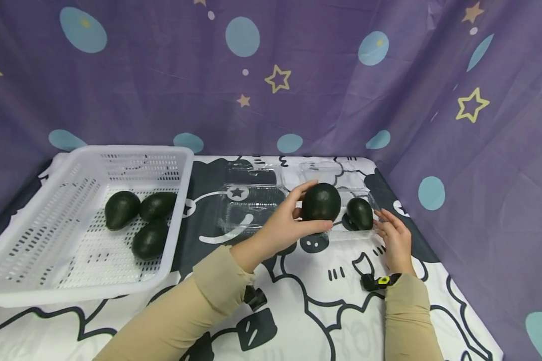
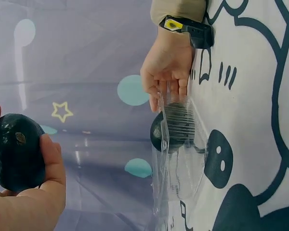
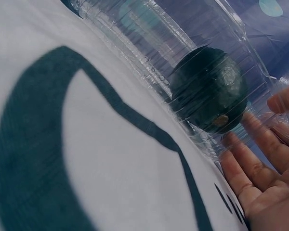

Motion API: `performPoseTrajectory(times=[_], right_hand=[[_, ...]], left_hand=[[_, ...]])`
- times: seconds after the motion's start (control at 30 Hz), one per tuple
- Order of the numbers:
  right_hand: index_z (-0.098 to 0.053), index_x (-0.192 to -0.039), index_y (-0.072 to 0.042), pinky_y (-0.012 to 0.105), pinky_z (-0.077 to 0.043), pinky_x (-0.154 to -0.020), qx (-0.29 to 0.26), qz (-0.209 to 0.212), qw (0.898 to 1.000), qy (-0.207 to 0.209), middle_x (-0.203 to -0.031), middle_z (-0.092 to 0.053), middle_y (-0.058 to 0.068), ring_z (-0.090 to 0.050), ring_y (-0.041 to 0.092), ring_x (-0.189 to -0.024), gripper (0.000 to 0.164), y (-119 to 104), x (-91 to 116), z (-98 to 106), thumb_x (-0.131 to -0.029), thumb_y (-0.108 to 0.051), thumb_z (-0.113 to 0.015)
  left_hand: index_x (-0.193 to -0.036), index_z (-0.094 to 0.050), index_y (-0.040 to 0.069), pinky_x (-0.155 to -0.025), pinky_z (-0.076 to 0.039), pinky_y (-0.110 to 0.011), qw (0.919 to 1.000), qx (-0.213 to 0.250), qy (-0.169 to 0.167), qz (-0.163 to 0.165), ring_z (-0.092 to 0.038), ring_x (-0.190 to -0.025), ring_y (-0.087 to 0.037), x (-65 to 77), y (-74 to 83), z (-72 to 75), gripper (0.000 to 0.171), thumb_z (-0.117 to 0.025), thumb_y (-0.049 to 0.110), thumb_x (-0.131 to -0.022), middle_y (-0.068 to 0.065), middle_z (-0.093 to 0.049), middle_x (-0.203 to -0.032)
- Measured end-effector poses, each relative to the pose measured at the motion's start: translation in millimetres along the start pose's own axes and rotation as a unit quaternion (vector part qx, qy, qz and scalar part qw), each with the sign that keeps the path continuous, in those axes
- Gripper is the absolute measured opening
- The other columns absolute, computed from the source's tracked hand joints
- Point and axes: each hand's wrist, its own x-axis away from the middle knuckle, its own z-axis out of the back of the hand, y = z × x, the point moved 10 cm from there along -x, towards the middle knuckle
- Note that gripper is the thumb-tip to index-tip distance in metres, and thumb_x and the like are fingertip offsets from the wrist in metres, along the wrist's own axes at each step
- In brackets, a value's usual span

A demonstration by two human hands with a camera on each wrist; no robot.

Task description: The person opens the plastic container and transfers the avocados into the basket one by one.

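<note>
My left hand (image 1: 282, 225) grips a dark green avocado (image 1: 321, 201), fingers behind it and thumb along its near side, raised over the left part of a clear plastic clamshell container (image 2: 185, 178). A second avocado (image 1: 360, 214) lies inside that container at its right end. My right hand (image 1: 395, 240) is at the container's right end. Its fingers (image 3: 255, 168) are mostly straight and touch the clear wall beside the second avocado, with the thumb apart above. The container's lid (image 1: 327, 173) stands folded back at the far side.
To the left is a white perforated basket (image 1: 180, 210) with three avocados (image 1: 122, 210) in it. Another clear clamshell container (image 1: 253, 190) sits open between the basket and my left hand. A purple curtain (image 1: 162, 100) hangs behind the table with its patterned cloth (image 1: 361, 331).
</note>
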Motion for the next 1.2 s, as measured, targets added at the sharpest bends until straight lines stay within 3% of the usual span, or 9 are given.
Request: performPoseTrajectory(times=[0.17, 0.53, 0.7, 0.9, 1.2], right_hand=[[-0.046, -0.145, 0.000, 0.018, -0.049, -0.079, 0.001, -0.003, 1.000, -0.002, -0.124, -0.064, -0.001, -0.065, 0.003, -0.095, 0.048, 1, -1, -3, -0.098, 0.000, -0.042], [-0.045, -0.146, 0.000, 0.018, -0.049, -0.079, 0.008, 0.001, 1.000, -0.007, -0.122, -0.064, -0.003, -0.064, 0.003, -0.096, 0.047, 4, -1, -4, -0.099, -0.002, -0.041], [-0.046, -0.146, -0.002, 0.018, -0.048, -0.080, 0.013, 0.001, 1.000, -0.008, -0.125, -0.063, -0.001, -0.064, 0.003, -0.097, 0.047, 3, -1, -5, -0.099, -0.002, -0.042], [-0.047, -0.145, -0.001, 0.018, -0.049, -0.079, 0.010, 0.001, 1.000, -0.004, -0.116, -0.065, -0.008, -0.064, 0.003, -0.096, 0.047, 2, 0, -4, -0.098, 0.000, -0.043], [-0.046, -0.147, -0.002, 0.017, -0.048, -0.079, 0.009, -0.009, 1.000, 0.005, -0.124, -0.063, -0.003, -0.063, 0.002, -0.096, 0.049, 2, 0, -1, -0.098, 0.000, -0.045]], left_hand=[[-0.154, -0.030, 0.035, -0.098, -0.052, -0.048, 0.9990, 0.030, 0.010, 0.032, -0.058, -0.126, -0.029, 7.4, -11.3, 13.6, 0.081, -0.073, 0.018, -0.087, -0.006, -0.035, -0.152], [-0.155, -0.028, 0.026, -0.107, -0.045, -0.048, 0.9958, 0.051, 0.051, 0.057, -0.049, -0.137, -0.026, 32.1, -20.2, 49.3, 0.080, -0.072, 0.017, -0.088, -0.008, -0.046, -0.145], [-0.153, -0.031, 0.025, -0.100, -0.052, -0.044, 0.9946, 0.049, 0.068, 0.061, -0.052, -0.134, -0.027, 43.1, -17.2, 63.5, 0.076, -0.071, 0.018, -0.089, -0.010, -0.050, -0.143], [-0.153, -0.032, 0.020, -0.085, -0.056, -0.037, 0.9944, 0.013, 0.089, 0.056, -0.059, -0.123, -0.029, 55.4, -8.2, 82.1, 0.072, -0.068, 0.021, -0.090, -0.015, -0.054, -0.139], [-0.154, -0.031, 0.021, -0.084, -0.055, -0.035, 0.9917, -0.008, 0.108, 0.070, -0.059, -0.112, -0.023, 66.8, 4.4, 100.4, 0.070, -0.066, 0.023, -0.094, -0.013, -0.053, -0.135]])
